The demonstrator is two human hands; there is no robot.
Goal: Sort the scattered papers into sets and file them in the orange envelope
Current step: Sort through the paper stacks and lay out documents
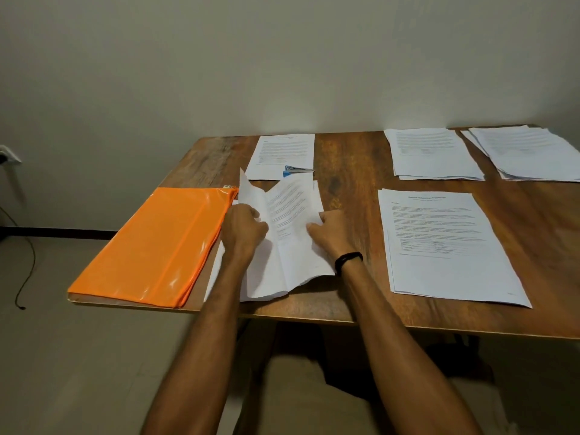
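As left hand [246,227], right hand [330,230] grip it, printed sheet [289,211] buckles, creased.

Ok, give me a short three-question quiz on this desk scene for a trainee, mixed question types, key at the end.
1. True or false: the orange envelope lies left of the papers gripped by the left hand and right hand.
2. What rests on the far sheet behind those papers? A a small blue-and-silver tool; B a mug; C a phone.
3. Fill in: the black band sits on the ____ wrist.
Key: 1 true; 2 A; 3 right.
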